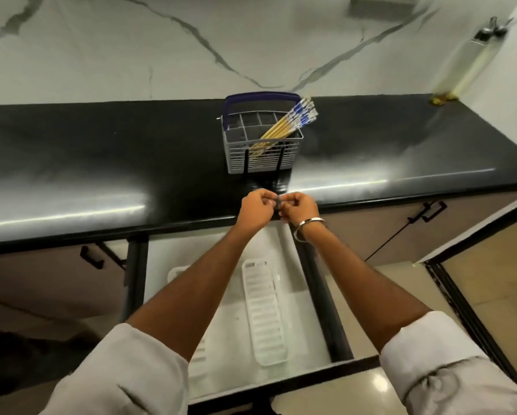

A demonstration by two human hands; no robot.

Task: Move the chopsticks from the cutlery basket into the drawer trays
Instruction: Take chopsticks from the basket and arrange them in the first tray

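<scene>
yellow chopsticks (284, 127) in basket (260, 151), apart from hands

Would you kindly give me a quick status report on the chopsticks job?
Left hand and right hand together over counter edge, pinching a small dark item. Chopsticks all in cutlery basket. Drawer trays empty, drawer open. Path clear.

Both hands (278, 209) pinch a small dark object (278, 202) before the basket (261, 145).
</scene>
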